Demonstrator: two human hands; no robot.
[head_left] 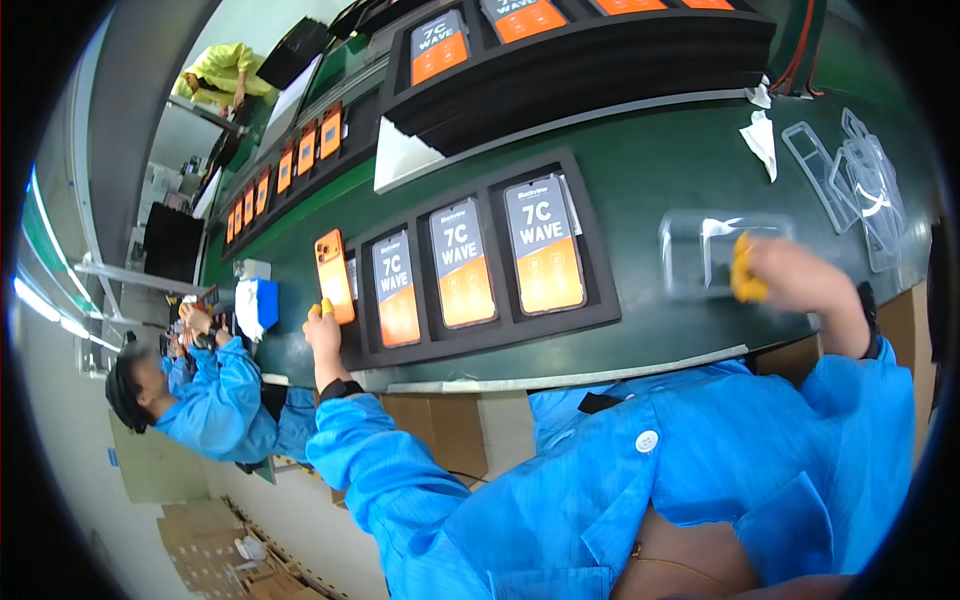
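At the left of the tray, my left hand [325, 338] has its yellow-covered fingertips closed on the lower end of an orange phone [335, 277]. The phone lies tilted, its camera end pointing away from me. My right hand [785, 275], also with yellow finger covers, is blurred over the green table at the right. Its fingers are pinched at a clear plastic phone case [685, 255], which is smeared by motion too. Between my hands sits a black foam tray [605, 290] with three slots, each holding a grey-and-orange fronted phone [462, 262].
Several clear cases [872, 190] lie piled at the far right, near a crumpled white paper [760, 142]. Stacked black trays [590, 95] rise at the back. A blue box [256, 305] stands left. A co-worker in blue [225, 400] works farther left.
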